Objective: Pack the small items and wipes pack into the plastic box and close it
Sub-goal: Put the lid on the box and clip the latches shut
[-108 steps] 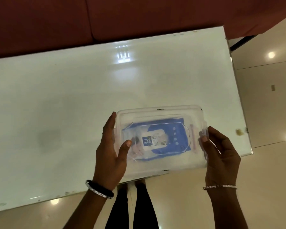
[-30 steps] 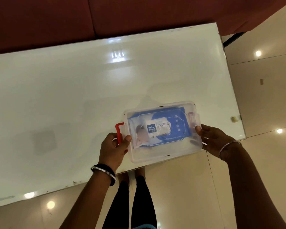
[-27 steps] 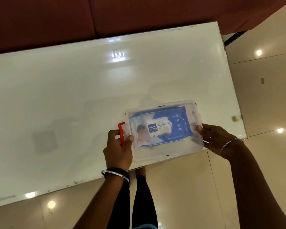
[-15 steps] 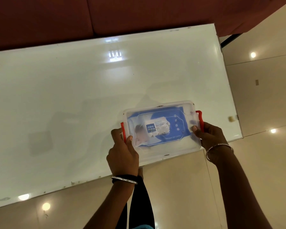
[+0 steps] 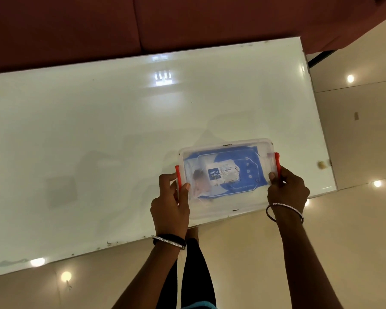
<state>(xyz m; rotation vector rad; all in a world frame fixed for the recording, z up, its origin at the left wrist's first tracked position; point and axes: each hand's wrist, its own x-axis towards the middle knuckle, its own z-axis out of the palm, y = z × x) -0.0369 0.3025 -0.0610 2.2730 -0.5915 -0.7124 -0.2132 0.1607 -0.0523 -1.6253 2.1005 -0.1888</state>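
Observation:
A clear plastic box [image 5: 227,204] with its lid on sits at the near right edge of the white table [image 5: 98,141]. Through the lid I see a blue wipes pack [image 5: 236,175] with a white label. The small items are too blurred to make out. A red clasp [image 5: 178,175] lies against the box's left end and another red clasp [image 5: 277,163] against its right end. My left hand [image 5: 171,206] grips the left end, thumb on the lid beside the clasp. My right hand [image 5: 288,188] grips the right end, thumb on the lid.
A dark red sofa [image 5: 187,21] runs along the table's far side. Glossy beige floor tiles [image 5: 354,141] lie to the right and near me. My dark-trousered legs [image 5: 194,275] stand under the table's near edge. A small tan tab [image 5: 321,164] sits at the table's right edge.
The lid went onto the box. The left red clasp swung in against the box end, then the right one did too. Both hands moved onto the clasped ends.

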